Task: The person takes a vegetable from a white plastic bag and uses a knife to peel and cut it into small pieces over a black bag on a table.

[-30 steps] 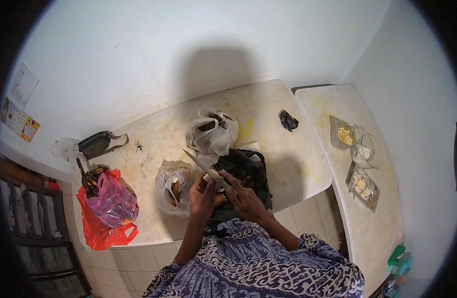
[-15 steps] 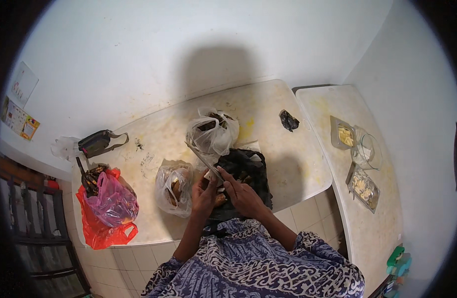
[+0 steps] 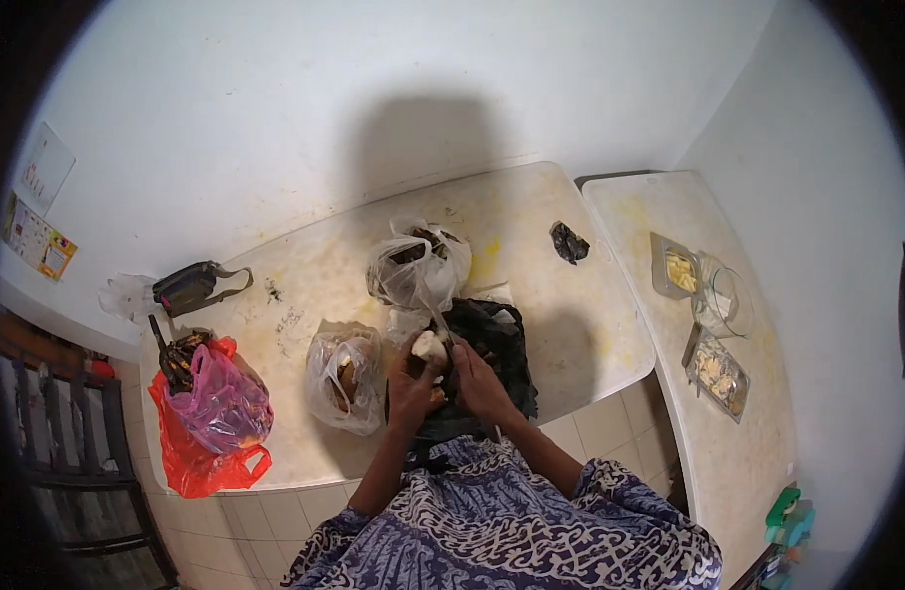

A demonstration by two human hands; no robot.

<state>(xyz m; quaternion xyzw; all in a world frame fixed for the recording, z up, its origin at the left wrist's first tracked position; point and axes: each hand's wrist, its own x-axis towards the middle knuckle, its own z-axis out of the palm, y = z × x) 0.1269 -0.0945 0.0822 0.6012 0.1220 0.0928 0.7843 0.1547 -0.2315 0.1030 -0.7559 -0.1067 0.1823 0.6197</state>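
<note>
My left hand (image 3: 407, 395) is closed round a white-fleshed piece of tuber (image 3: 430, 348), pale on the side facing up. In my right hand (image 3: 482, 390) is a knife (image 3: 437, 311), its blade pointing away from me and angled left, close against the tuber. Both hands are above an open black plastic bag (image 3: 512, 369), with brown and pale pieces partly visible inside. Left of it stands a clear plastic bag (image 3: 336, 383) of brown items. Beyond my hands, a whitish plastic bag (image 3: 443, 275) holds dark contents.
At the left lie a red bag (image 3: 182, 462), a purple bag (image 3: 226, 403), dark bananas (image 3: 182, 361) and a black pouch (image 3: 192, 285). A crumpled black bag (image 3: 570, 243) sits to the right. The side table (image 3: 659, 211) bears metal trays (image 3: 674, 264) of pale pieces and a glass bowl (image 3: 738, 295).
My left hand has turned the tuber so its white side shows. The knife has swung from pointing far left to pointing more nearly straight away from me.
</note>
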